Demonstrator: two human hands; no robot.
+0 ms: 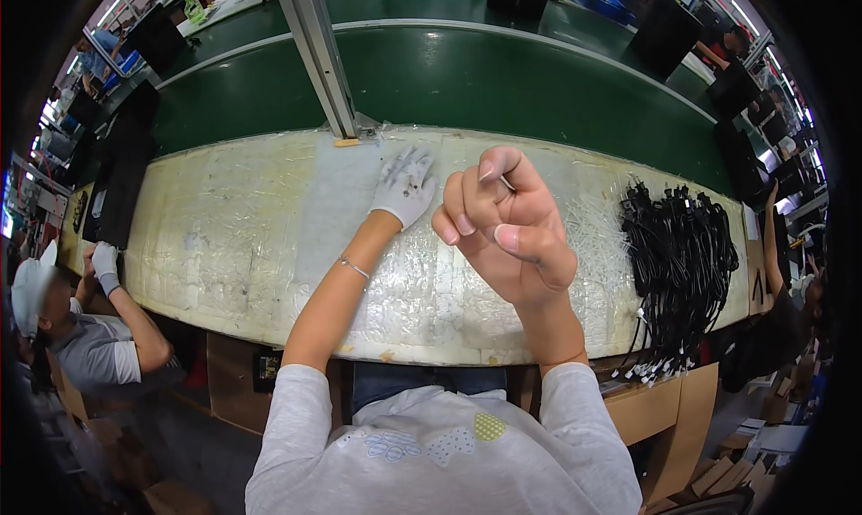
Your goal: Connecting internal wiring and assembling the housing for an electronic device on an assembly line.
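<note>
Our gloved left grip (404, 189) lies flat on the surface (233, 237), seemingly empty; our raised right grip (510, 228), half-curled, holds nothing. Cables (680, 259) lie bunched at right; we'd best part them gently.

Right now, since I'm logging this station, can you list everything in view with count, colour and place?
Workbench: one, pale, in front of the person
Cables: many, black, piled toward the workbench's right end
Long surface: one, green, beyond the workbench
Metal post: one, grey, at the workbench's far edge
Boxy units: several, black, far side and left
Bottle: one, green, upper left
Cardboard: several pieces, brown, low on both sides
Co-workers: several, mixed clothing, both sides; exact count unclear
Bracelet: one, silvery, left forearm
Left hand: one, white-gloved, on the workbench
Right hand: one, bare, raised, fingers curled
</note>
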